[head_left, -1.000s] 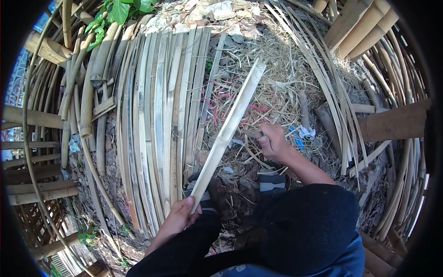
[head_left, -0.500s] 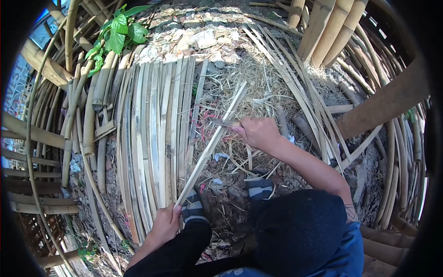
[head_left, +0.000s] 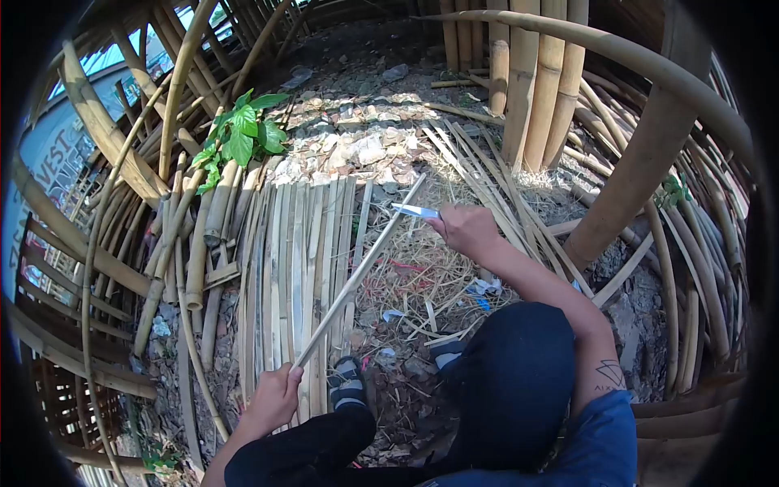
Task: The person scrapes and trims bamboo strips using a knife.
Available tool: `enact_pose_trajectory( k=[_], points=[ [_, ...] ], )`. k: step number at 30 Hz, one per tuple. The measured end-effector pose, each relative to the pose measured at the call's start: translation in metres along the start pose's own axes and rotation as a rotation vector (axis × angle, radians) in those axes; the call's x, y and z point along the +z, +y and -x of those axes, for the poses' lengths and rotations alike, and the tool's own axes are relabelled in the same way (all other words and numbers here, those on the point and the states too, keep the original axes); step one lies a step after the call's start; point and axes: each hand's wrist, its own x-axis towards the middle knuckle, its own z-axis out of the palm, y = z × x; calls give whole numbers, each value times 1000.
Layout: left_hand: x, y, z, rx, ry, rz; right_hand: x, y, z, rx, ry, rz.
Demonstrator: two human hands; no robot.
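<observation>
My left hand (head_left: 274,398) is closed around the near end of a long, narrow bamboo strip (head_left: 347,290). The strip slants up and away to the right, above the ground. Near its far end, my right hand (head_left: 469,233) grips a knife (head_left: 416,211) by the handle, which the fingers mostly hide. The bright blade points left, its tip at or just over the strip; whether it touches I cannot tell. Below the strip on the left lies a row of split bamboo slats (head_left: 284,268). Pale shavings (head_left: 414,284) cover the ground under the knife.
More slats (head_left: 487,183) lie at the right, beside upright bamboo poles (head_left: 545,89). A thick pole (head_left: 625,162) leans at the right. A green plant (head_left: 243,134) grows at the left near stacked bamboo (head_left: 195,276). My bent knee (head_left: 515,373) rises below my right forearm.
The camera view has tilted upward, so the scene sits lower. The knife's blade has turned and now catches the light, nearer the strip's far end. Both hands keep their grip.
</observation>
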Motion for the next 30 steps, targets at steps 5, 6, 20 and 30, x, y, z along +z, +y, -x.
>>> enact_pose_trajectory(
  k=[5, 6, 20, 30],
  points=[
    [-16, 1, 27, -19, 87, -106, -8, 22, -10, -93, 99, 108],
    [-16, 4, 32, -19, 101, -106, -14, 28, -15, -14, 54, 108],
    [-66, -11, 111, -161, 286, -165, -143, 2, -57, 3, -49, -244],
    [-93, 63, 45, -21, 367, -284, -134, -79, -101, -169, 4, -531]
  ],
)
